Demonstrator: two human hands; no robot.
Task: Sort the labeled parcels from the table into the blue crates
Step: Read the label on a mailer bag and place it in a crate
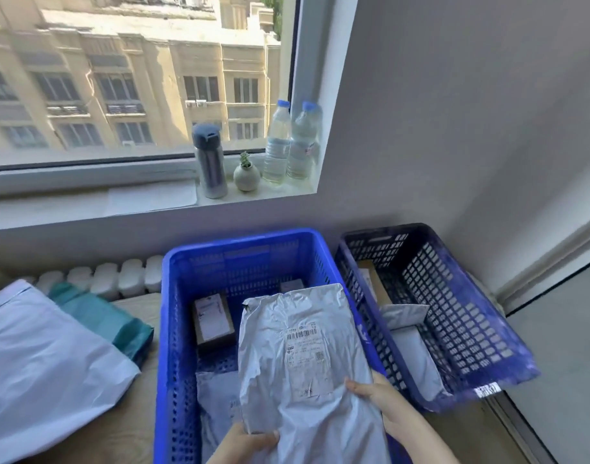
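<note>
Grey parcel (297, 356) — label up, likely for reading, gripped at its near end by my left hand (245, 443) and right hand (379, 401), over the nearer blue crate (168, 329); white parcel (45, 363) waits at the counter (143, 413) left edge.

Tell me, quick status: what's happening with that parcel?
Grips: left hand and right hand both on grey parcel, label up. Held over bright blue crate. Inside already: small box, mailer; nothing blocking.

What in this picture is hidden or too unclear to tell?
Head view:
Label print on the grey parcel: too small.
Bright blue crate floor: partly covered by that parcel.
Dark blue crate contents: partly screened by its wall.
Left hand and right hand: fingers behind the parcel, arms cut by the bottom edge.
</note>
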